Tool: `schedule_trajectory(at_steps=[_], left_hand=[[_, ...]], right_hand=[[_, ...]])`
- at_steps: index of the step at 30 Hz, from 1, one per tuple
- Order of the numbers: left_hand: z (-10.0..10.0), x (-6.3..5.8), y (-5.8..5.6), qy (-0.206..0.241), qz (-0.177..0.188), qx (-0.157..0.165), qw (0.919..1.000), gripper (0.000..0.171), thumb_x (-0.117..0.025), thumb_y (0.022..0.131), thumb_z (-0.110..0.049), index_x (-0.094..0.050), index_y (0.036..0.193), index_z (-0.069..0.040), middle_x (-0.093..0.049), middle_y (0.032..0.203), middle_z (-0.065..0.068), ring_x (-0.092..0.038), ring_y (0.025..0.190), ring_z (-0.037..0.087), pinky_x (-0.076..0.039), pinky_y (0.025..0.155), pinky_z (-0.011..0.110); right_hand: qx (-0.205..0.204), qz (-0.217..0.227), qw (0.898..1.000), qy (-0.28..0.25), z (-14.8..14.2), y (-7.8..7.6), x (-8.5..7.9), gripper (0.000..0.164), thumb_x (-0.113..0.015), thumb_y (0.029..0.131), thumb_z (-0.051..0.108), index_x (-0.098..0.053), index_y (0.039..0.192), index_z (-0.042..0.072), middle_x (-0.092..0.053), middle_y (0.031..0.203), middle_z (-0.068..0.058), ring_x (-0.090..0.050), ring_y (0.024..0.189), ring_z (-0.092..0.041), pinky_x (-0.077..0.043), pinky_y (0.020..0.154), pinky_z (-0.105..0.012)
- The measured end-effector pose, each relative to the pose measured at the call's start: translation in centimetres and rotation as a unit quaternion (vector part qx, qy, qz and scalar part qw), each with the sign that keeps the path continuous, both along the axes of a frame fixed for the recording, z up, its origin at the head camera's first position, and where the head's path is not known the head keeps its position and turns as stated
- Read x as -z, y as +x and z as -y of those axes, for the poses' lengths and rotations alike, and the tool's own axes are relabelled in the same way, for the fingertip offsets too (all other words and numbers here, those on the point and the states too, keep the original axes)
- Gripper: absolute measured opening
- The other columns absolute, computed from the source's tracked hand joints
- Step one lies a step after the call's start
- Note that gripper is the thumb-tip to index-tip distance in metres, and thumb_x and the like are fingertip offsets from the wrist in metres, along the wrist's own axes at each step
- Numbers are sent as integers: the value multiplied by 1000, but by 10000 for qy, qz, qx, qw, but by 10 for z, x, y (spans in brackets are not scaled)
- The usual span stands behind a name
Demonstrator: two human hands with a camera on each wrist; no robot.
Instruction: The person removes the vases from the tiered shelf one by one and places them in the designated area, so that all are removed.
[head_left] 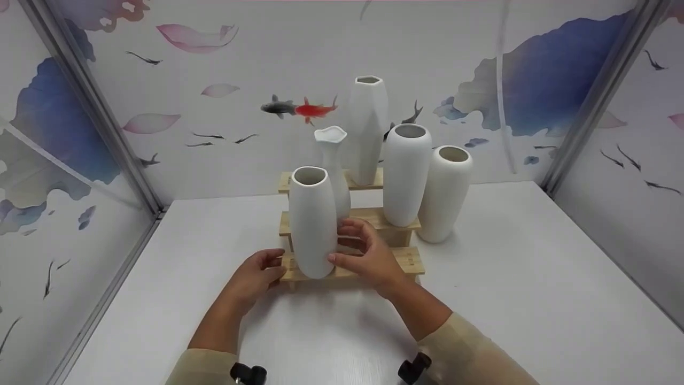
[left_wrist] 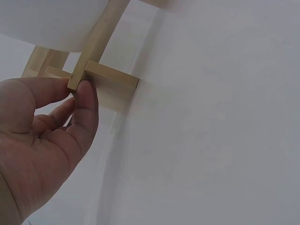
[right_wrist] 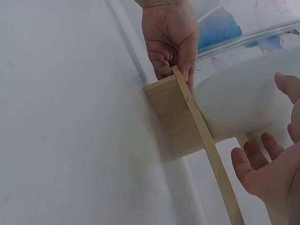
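A stepped wooden stand (head_left: 409, 260) bears white vases on its three levels. My left hand (head_left: 254, 280) pinches the left end of its lowest board (left_wrist: 96, 44) between thumb and fingers. On that board, toward the left, a smooth white vase (head_left: 312, 224) stands upright. Beside the vase's right side is my right hand (head_left: 371, 256), fingers loosely bent and spread, thumb tip right at the vase's lower part. In the right wrist view this hand (right_wrist: 281, 178) does not close round the vase (right_wrist: 243, 89). Behind the front vase, a slim vase with a wavy rim (head_left: 331, 136) is partly hidden.
A tall faceted vase (head_left: 367, 128) stands on the top level. A rounded vase (head_left: 407, 171) is at the right of the middle level, with another vase (head_left: 446, 198) on the white table (head_left: 507, 299) beside the stand. Printed panels (head_left: 256, 64) enclose the table.
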State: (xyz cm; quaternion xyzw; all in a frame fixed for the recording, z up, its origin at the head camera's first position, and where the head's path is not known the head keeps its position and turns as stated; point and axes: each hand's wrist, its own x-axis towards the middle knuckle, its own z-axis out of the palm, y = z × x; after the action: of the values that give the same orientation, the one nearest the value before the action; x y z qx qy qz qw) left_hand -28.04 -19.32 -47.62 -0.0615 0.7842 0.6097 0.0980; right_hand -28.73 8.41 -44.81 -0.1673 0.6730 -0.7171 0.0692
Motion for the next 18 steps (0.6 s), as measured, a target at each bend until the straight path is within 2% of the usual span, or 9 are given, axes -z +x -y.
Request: schedule_trajectory(at_steps=[7,18], left_hand=[[-1,-1,0,20,36,-18,10000,47,-63,105,-9,-55,152,-11,-61,144,13,-64,127,24,-55,111,42],[0,-1,0,-52,8,-2,10000,47,-64,105,-12,-56,152,-12,-61,145,13,-64,127,24,-57,110,42]], right_hand=[[-60,86,9999,38,12,0,0,86,-95,81,20,-49,154,26,-56,154,-7,-57,143,-31,-53,115,-52],[298,75,9994,172,28,3,6,96,-98,78,22,-43,157,27,-53,155,-6,-58,143,-32,-52,115,-57]])
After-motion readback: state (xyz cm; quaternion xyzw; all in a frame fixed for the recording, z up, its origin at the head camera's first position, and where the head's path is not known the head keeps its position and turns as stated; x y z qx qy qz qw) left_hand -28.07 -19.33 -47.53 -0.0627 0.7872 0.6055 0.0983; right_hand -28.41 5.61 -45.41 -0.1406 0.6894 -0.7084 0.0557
